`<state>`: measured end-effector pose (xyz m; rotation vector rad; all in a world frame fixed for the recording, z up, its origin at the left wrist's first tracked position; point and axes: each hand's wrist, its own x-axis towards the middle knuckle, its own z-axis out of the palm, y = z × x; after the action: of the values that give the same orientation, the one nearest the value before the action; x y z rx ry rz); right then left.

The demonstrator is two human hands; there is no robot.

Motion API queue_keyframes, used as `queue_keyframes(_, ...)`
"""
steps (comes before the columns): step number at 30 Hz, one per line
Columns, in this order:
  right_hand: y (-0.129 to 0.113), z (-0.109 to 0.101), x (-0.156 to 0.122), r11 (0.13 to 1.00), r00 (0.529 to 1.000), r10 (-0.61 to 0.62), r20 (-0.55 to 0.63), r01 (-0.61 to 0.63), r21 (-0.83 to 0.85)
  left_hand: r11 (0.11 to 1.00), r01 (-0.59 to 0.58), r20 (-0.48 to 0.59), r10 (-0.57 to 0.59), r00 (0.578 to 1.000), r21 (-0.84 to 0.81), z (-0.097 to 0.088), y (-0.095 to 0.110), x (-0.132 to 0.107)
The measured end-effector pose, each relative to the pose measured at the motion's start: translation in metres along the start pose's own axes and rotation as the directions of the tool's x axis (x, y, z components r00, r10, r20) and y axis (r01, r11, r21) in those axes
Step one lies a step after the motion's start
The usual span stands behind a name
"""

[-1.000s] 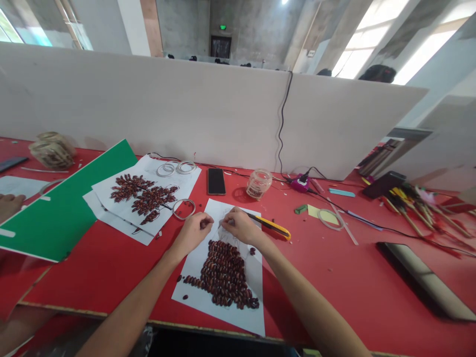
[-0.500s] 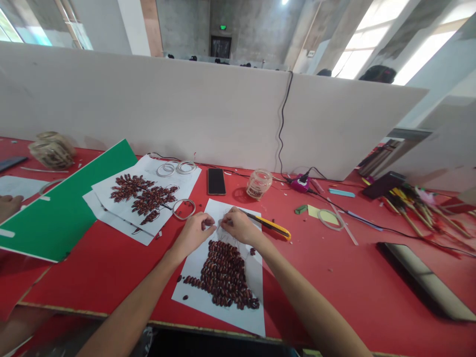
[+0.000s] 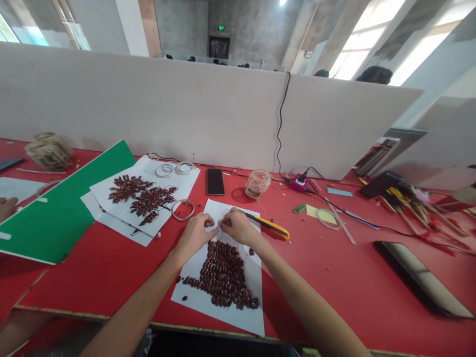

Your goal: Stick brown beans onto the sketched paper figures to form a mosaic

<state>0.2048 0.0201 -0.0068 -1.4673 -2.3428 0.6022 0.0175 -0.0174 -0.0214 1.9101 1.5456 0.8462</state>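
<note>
My left hand [image 3: 198, 230] and my right hand [image 3: 238, 227] meet over the upper part of a white paper sheet [image 3: 252, 275]. Thumb and fingers of both are pinched, almost touching; anything between them is too small to make out. Just below my fingers, dark red-brown bean-like seeds [image 3: 223, 275] lie packed in rows on the sheet, with a narrow row sticking out to the left. Thin pencil lines show above the seeds. A few loose ones lie apart at the sheet's edges. Beside my right hand rests a yellow-and-black utility knife [image 3: 273, 226], its front end partly behind the hand.
Papers with a seed-covered branch picture [image 3: 148, 198] lie left, near a green board [image 3: 70, 213]. Behind the sheet are a phone [image 3: 215, 182] and a glass jar [image 3: 257, 183]. Tape rings [image 3: 183, 210], a purple socket block [image 3: 298, 183] and a dark tablet-like device [image 3: 422, 277] sit around. Another person's hand [image 3: 7, 208] is far left.
My left fingertips have come slightly nearer to my right ones. The camera view has shifted a little; the seeds and the sheet stay the same.
</note>
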Motion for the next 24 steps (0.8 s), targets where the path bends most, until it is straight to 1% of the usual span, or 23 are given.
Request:
queue_keyframes(4,0.000,-0.001,0.000,1.000,1.000,0.024,-0.009,-0.025,-0.010,0.998,0.049,0.079,-0.051,0.996,0.031,-0.004,0.001,0.012)
queue_keyframes(8,-0.001,-0.001,0.000,0.999,0.999,0.034,-0.022,-0.035,-0.012,0.995,0.083,0.167,-0.092,0.982,0.058,-0.009,0.003,0.026)
queue_keyframes(14,-0.004,0.000,0.001,0.999,0.999,0.041,-0.024,-0.042,-0.016,0.991,0.104,0.223,-0.120,0.968,0.083,-0.012,0.000,0.033)
queue_keyframes(18,-0.003,0.000,0.004,0.998,0.999,0.051,-0.017,-0.051,-0.020,0.986,0.134,0.267,-0.158,0.951,0.103,-0.013,-0.001,0.037)
queue_keyframes(21,0.001,-0.002,0.005,0.997,0.997,0.069,-0.025,-0.070,-0.021,0.975,0.185,0.311,-0.215,0.926,0.125,-0.014,0.000,0.045)
queue_keyframes(24,0.005,-0.004,0.005,0.996,0.995,0.088,-0.054,-0.089,-0.019,0.953,0.258,0.373,-0.299,0.878,0.156,-0.015,0.006,0.055)
